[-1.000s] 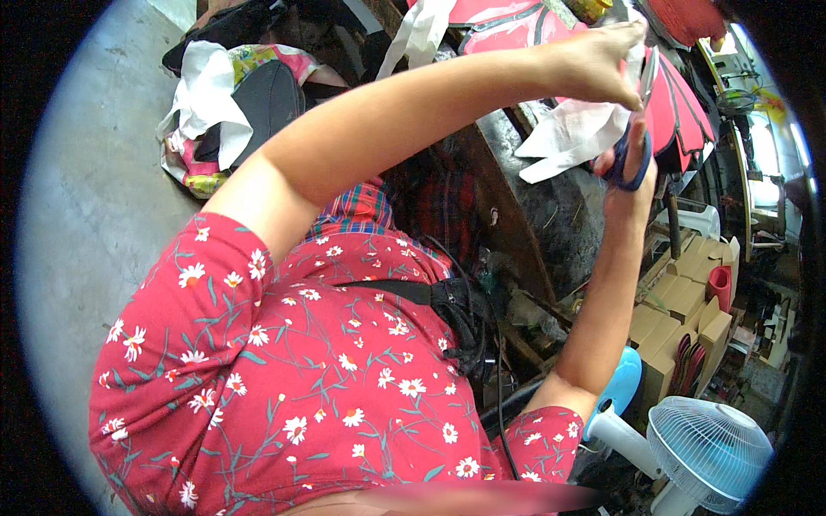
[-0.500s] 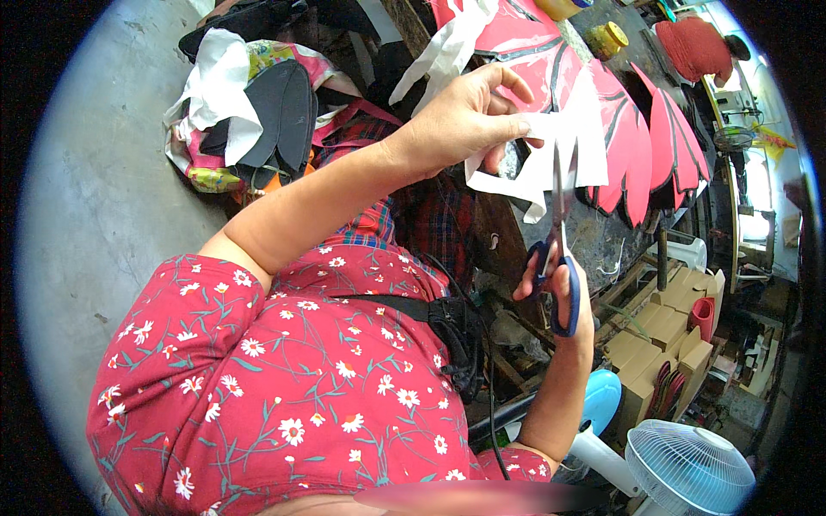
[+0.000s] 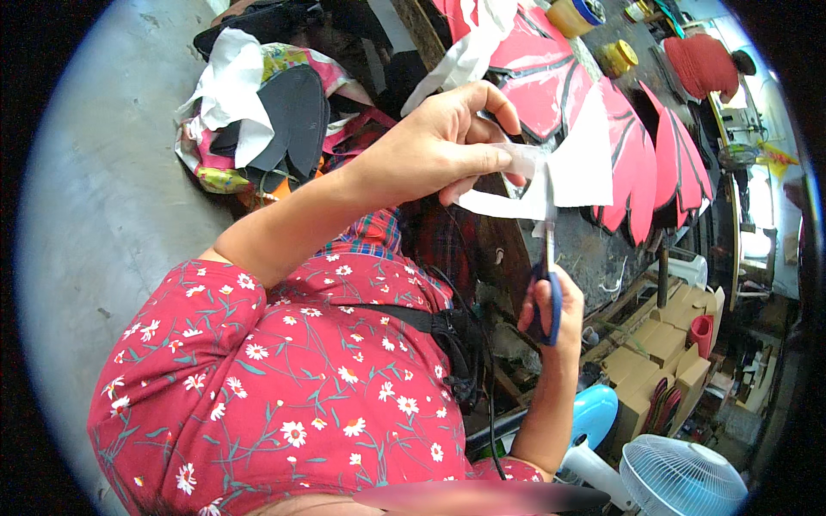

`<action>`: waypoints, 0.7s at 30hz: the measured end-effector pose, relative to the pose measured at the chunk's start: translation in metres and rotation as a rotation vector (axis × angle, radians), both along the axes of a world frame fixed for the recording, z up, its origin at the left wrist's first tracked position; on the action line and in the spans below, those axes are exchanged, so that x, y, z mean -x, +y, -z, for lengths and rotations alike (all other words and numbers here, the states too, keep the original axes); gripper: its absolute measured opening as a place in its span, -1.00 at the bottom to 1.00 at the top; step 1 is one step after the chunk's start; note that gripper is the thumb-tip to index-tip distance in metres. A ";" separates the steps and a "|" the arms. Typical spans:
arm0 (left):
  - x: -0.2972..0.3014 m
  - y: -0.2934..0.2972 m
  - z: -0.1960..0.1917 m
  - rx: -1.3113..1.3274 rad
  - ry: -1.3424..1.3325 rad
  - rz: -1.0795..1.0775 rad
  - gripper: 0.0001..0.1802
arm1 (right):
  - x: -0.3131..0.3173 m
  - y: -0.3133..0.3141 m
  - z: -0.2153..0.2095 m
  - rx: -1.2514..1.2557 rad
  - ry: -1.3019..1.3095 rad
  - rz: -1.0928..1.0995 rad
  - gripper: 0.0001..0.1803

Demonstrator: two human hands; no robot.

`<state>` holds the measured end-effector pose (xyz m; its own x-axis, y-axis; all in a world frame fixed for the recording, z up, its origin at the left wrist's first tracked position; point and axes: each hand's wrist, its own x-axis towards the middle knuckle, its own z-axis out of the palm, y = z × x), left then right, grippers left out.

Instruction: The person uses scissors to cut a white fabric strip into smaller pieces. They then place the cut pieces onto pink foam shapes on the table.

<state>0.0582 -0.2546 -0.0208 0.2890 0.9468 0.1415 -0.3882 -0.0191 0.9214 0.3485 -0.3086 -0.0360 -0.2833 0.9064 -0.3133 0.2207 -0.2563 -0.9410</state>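
Left hand: the left hand is up in front of the person, fingers pinched tight on a thin white sheet of backing paper.
Right hand: the right hand is lower down, fingers through the blue loops of a pair of blue-handled metal scissors and closed on them.
Scissors: the blades point up into the bottom edge of the white paper. They look nearly together, but they are too thin here to be sure.
What changed: a second ago both hands were high up at the top of the view, with the scissors close by the left hand. Now the left hand has come down and toward the middle, and the right hand has dropped well below it — so the blades now come at the paper from under it.
What that means: it looks like a cut is under way along the lower edge of the sheet, with the left hand keeping it still.
Paper: it is in the air, above the near edge of the dark worktop, not lying on it.
Nearby: flat red petal-shaped cut-outs lie in a row on the worktop — just behind the paper.
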 end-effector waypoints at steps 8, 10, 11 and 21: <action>0.022 0.064 -0.038 -0.235 -0.041 -0.229 -0.66 | -0.030 0.013 0.032 -0.333 0.171 0.342 -0.49; 0.025 0.083 -0.047 -0.235 -0.168 -0.128 -0.60 | -0.031 0.015 0.035 -0.340 0.199 0.380 -0.59; 0.022 0.086 -0.050 -0.246 -0.205 -0.131 -0.62 | -0.031 0.015 0.034 -0.328 0.118 0.330 -0.63; 0.045 0.036 -0.073 -0.518 -0.209 -0.237 -0.64 | -0.011 0.026 -0.001 -0.134 -0.973 0.063 -0.44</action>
